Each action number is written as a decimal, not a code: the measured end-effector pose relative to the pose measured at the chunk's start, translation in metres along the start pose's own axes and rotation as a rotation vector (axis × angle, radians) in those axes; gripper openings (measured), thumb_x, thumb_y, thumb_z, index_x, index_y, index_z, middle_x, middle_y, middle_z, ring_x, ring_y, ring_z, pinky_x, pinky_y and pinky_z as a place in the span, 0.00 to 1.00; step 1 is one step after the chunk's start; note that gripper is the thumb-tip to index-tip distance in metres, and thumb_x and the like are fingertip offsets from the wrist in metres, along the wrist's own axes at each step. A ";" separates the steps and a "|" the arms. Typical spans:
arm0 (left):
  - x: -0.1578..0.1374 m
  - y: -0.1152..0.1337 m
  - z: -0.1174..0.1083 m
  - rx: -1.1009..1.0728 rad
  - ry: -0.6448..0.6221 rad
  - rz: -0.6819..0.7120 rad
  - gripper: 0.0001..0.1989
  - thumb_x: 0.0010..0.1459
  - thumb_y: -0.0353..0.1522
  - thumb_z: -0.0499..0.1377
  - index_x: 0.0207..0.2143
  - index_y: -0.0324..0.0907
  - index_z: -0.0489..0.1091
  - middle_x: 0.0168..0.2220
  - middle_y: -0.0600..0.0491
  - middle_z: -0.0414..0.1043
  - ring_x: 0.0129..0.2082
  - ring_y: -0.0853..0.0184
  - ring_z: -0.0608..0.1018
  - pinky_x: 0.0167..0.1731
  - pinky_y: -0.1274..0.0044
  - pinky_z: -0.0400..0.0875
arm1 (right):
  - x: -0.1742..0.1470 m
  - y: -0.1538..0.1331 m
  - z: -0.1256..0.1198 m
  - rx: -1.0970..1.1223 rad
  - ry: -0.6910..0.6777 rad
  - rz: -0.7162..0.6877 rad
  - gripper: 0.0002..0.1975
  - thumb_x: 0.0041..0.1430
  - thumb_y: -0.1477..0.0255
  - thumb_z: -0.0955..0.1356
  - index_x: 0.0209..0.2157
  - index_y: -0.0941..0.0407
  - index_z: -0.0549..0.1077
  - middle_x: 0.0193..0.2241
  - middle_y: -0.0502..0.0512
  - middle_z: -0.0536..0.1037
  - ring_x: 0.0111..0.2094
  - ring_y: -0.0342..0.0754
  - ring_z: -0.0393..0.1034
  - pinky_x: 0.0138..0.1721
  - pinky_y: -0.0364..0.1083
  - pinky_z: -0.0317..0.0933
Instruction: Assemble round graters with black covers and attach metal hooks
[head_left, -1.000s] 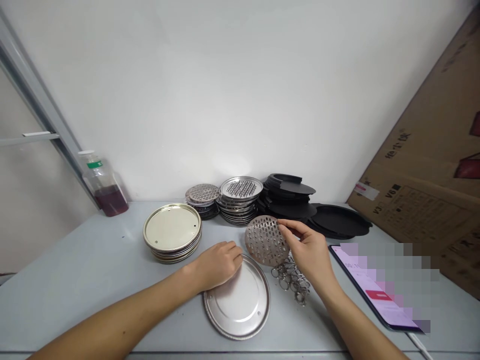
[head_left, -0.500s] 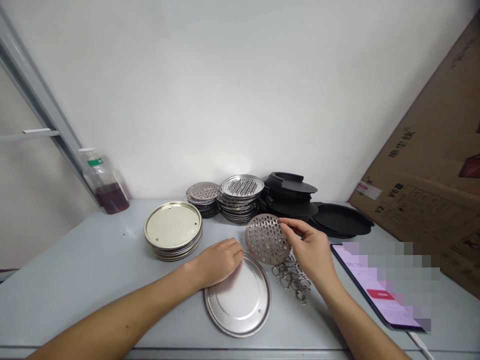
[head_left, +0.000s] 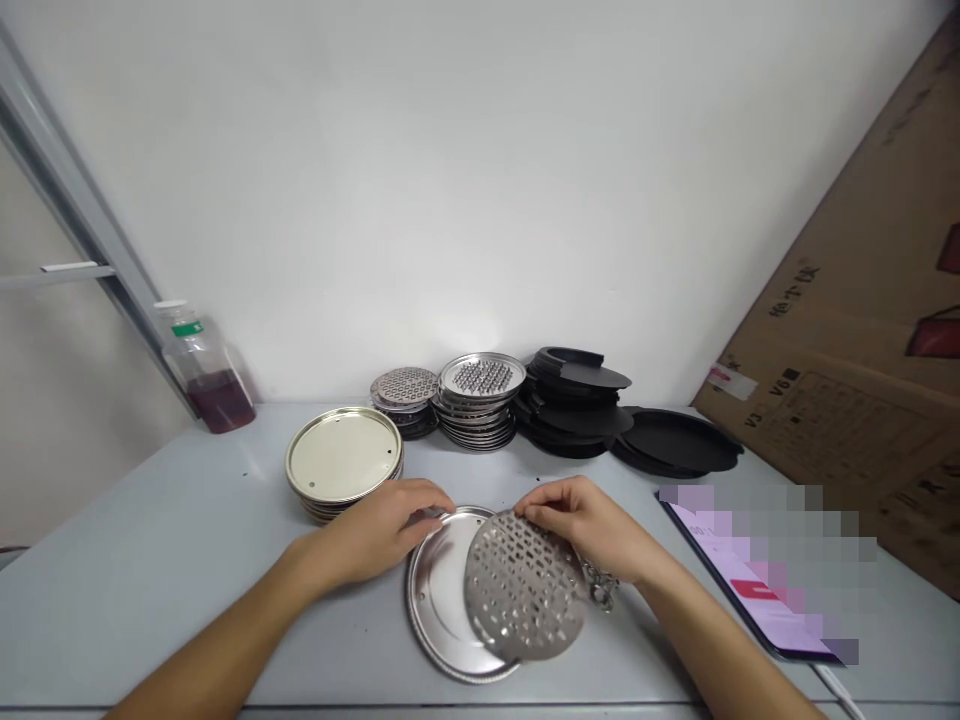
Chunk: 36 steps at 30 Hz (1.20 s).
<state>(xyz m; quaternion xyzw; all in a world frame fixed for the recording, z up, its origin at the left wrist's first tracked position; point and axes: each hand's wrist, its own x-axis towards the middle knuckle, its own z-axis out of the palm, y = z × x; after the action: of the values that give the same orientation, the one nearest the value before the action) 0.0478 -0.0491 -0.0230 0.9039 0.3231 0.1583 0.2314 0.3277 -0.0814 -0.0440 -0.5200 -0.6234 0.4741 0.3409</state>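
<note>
A single head-worn camera looks forward and down onto the table [head_left: 187, 540] from its near edge, facing the white wall [head_left: 465, 180] behind the table. It sits close: both forearms enter from the bottom of the frame. Left of the table a metal rail [head_left: 71, 210] runs diagonally; to the table's right leans a cardboard box [head_left: 862, 380].

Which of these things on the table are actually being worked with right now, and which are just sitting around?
In use:
- perforated disc, held by the right hand
- round metal tray, its rim touched by the left hand

Lying about:
- stack of gold-rimmed trays
- stacks of perforated discs
- black discs
- metal rings
- phone
- bottle
- cardboard box
</note>
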 end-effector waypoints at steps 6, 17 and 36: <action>-0.004 -0.002 -0.005 -0.070 -0.122 -0.030 0.17 0.62 0.35 0.61 0.53 0.49 0.70 0.50 0.52 0.74 0.49 0.64 0.76 0.50 0.73 0.69 | -0.006 -0.010 0.024 -0.225 0.002 -0.214 0.11 0.62 0.68 0.66 0.34 0.54 0.82 0.35 0.53 0.81 0.37 0.51 0.75 0.40 0.46 0.67; -0.012 0.001 0.006 -0.018 -0.213 -0.027 0.37 0.45 0.44 0.71 0.58 0.55 0.66 0.63 0.49 0.59 0.62 0.53 0.65 0.60 0.63 0.61 | -0.017 -0.017 0.030 -0.549 -0.170 -0.318 0.30 0.47 0.61 0.77 0.52 0.55 0.75 0.50 0.59 0.74 0.51 0.56 0.68 0.54 0.50 0.62; -0.008 -0.005 0.003 -0.060 -0.247 -0.065 0.24 0.60 0.37 0.61 0.59 0.54 0.67 0.61 0.52 0.63 0.63 0.57 0.63 0.63 0.67 0.56 | -0.018 -0.013 0.012 -0.663 -0.251 -0.293 0.40 0.36 0.68 0.80 0.55 0.51 0.72 0.51 0.56 0.72 0.55 0.58 0.60 0.58 0.53 0.55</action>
<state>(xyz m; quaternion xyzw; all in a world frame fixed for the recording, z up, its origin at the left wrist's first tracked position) 0.0411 -0.0518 -0.0293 0.8981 0.3164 0.0477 0.3017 0.3169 -0.1020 -0.0345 -0.4451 -0.8476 0.2530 0.1393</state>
